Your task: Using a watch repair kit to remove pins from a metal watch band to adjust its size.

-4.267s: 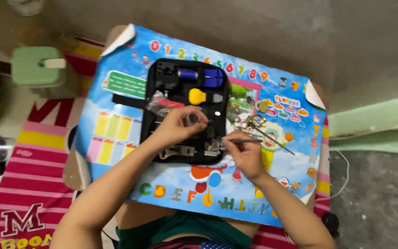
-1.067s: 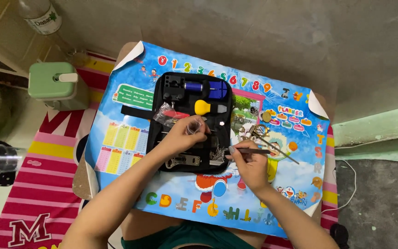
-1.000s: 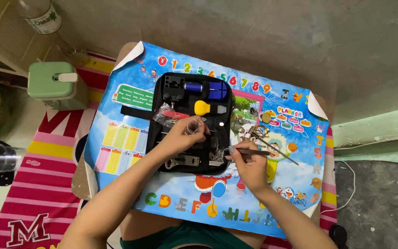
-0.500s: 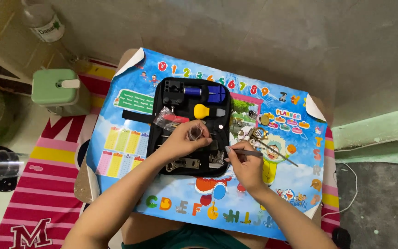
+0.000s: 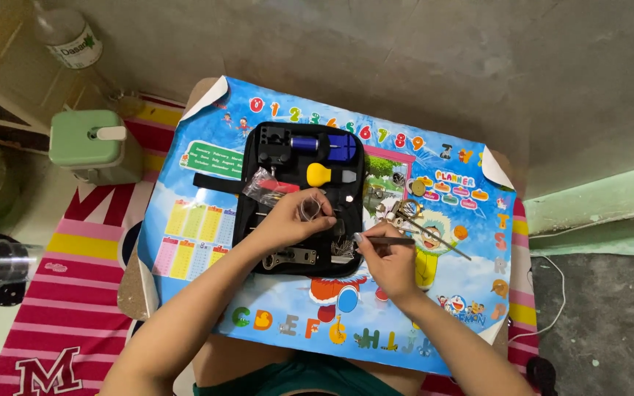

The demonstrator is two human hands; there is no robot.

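Observation:
My left hand (image 5: 291, 218) pinches a small clear plastic bag (image 5: 310, 210) over an open black tool case (image 5: 269, 191). My right hand (image 5: 387, 260) holds thin metal tweezers (image 5: 379, 240), tips pointing left toward the case's lower right corner. Inside the case lie a yellow-handled tool (image 5: 322, 174), blue tools (image 5: 329, 145), a black block holder (image 5: 272, 143), a metal wrench (image 5: 291, 257) and a red-and-clear packet (image 5: 264, 186). Everything sits on a small table covered by a colourful children's poster (image 5: 192, 242).
Small metal parts and a long thin tool (image 5: 423, 227) lie on the poster right of the case. A green-and-cream container (image 5: 93, 147), a plastic bottle (image 5: 67, 33) and a clear cup (image 5: 5, 262) stand on the floor to the left, on a striped mat (image 5: 60, 308).
The camera view shifted slightly. My left hand still pinches the small bag, and my right hand has kept the tweezers near the case's lower right edge.

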